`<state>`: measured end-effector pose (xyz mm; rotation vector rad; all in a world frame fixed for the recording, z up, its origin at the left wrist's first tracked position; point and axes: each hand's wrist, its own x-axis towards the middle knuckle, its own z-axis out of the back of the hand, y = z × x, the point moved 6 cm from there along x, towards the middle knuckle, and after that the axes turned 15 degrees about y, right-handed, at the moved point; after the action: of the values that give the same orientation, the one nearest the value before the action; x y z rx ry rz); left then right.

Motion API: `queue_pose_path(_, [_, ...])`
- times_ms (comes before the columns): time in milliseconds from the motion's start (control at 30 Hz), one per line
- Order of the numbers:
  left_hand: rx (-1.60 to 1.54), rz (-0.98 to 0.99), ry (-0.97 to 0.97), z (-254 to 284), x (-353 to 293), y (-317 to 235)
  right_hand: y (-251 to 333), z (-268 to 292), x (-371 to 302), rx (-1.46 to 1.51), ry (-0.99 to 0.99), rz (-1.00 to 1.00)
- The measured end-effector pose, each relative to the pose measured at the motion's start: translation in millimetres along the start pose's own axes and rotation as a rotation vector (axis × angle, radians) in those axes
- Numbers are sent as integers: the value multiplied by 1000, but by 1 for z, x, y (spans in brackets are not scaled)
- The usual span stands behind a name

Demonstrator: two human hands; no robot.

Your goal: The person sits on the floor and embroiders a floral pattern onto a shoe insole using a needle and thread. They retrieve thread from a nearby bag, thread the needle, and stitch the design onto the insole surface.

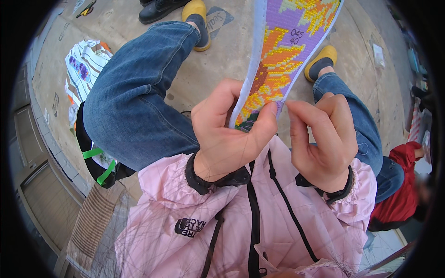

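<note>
My left hand [227, 132] grips the near end of a long embroidered insole [278, 51], thumb pressed on its stitched face. The insole has a white edge and a cross-stitch pattern of orange and yellow petals on purple, and it rises away from me toward the top of the view. My right hand [324, 139] pinches the same near end from the right side with thumb and forefinger, right next to my left thumb. Whether a needle or thread sits between those fingers is too small to tell. Both wrists come out of pink jacket sleeves.
My legs in blue jeans [139, 92] and yellow slip-on shoes [197, 18] stretch over a concrete floor. A striped bag [85, 65] lies at the left beside a black bag with green straps [99, 162]. A person in red [401, 194] sits at the right. Black shoes [160, 9] stand ahead.
</note>
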<state>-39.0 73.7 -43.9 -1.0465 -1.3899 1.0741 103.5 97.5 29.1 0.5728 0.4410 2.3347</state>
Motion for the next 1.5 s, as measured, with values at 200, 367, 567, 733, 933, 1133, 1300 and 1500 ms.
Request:
queue_pose_path(200, [-148,73,3,-2,-1,0,2,0,1,-2,-9,4])
queue_pose_path(367, [-503,204,74,-6,0,8,1,2,1,16,-20,-9])
queue_pose_path(567, [-533,199,86,-6,0,10,1,2,1,21,-20,-11])
queue_pose_path(733, [-475,181,70,-5,1,6,0,2,2,8,-18,-12])
queue_pose_path(933, [-355,161,23,-2,1,2,1,-1,2,24,-4,-18])
queue_pose_path(1133, [237,-63,-63,-5,-1,-4,-1,-7,-1,-41,75,-11])
queue_pose_path(1300, [476,-151,3,-24,2,-12,-12,-13,-3,2,77,-34])
queue_pose_path(1500, [622,-201,17,-32,1,-15,-31,-16,-11,114,11,-99])
